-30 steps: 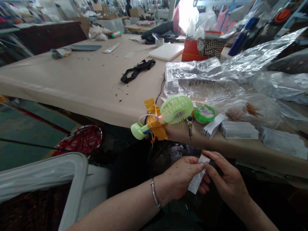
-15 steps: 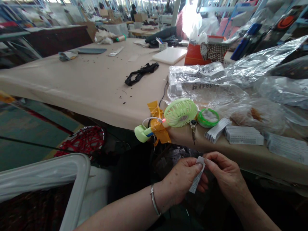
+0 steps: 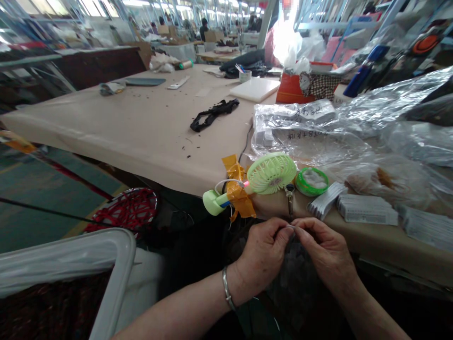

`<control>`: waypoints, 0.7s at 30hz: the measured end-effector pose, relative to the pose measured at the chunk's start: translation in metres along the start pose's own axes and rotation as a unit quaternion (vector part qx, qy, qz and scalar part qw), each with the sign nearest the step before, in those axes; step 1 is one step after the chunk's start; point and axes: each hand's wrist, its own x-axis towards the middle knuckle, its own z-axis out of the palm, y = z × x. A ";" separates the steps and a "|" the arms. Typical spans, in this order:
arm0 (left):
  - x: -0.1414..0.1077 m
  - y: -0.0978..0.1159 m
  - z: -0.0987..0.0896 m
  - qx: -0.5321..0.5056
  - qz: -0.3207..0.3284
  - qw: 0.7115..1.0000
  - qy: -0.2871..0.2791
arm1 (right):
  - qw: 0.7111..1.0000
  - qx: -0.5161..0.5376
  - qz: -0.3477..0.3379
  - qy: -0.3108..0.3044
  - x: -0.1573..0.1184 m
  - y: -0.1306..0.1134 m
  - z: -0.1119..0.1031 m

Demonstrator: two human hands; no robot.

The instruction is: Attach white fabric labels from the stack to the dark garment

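Observation:
Just off the table's front edge, my left hand (image 3: 262,255) and my right hand (image 3: 327,252) meet, thumbs and fingers pinched. Between the fingertips shows a thin white sliver of a label (image 3: 290,226), mostly hidden by the fingers. Right above them, a slim metal-tipped tool like a soldering iron (image 3: 289,200) points down over the edge; I cannot tell whether the label touches it. A green handheld fan (image 3: 272,174) is fixed to the edge with orange tape (image 3: 240,198). Stacks of printed white labels (image 3: 366,209) lie to the right.
A green round tub (image 3: 312,182) with white stuff sits by the fan. Clear plastic bags (image 3: 311,137) cover the table's right side. A black cloth strip (image 3: 214,114) lies mid-table. At lower left are a white bin (image 3: 122,250) and a basket of red strips (image 3: 127,208).
Both hands have moved up toward the tool's tip. The label, seen face-on before, is now nearly hidden between the fingertips. The view has tilted slightly upward.

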 end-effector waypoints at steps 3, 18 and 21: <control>0.003 0.003 -0.003 0.033 0.015 0.999 -0.002 | 1.000 -0.023 -0.002 -0.002 0.001 0.000 0.000; 0.012 -0.002 -0.003 0.063 0.026 0.998 0.004 | 0.992 -0.112 -0.061 0.014 0.007 -0.003 0.001; 0.015 0.000 -0.003 0.063 0.029 0.998 0.003 | 0.992 -0.108 -0.062 0.022 0.009 -0.004 0.002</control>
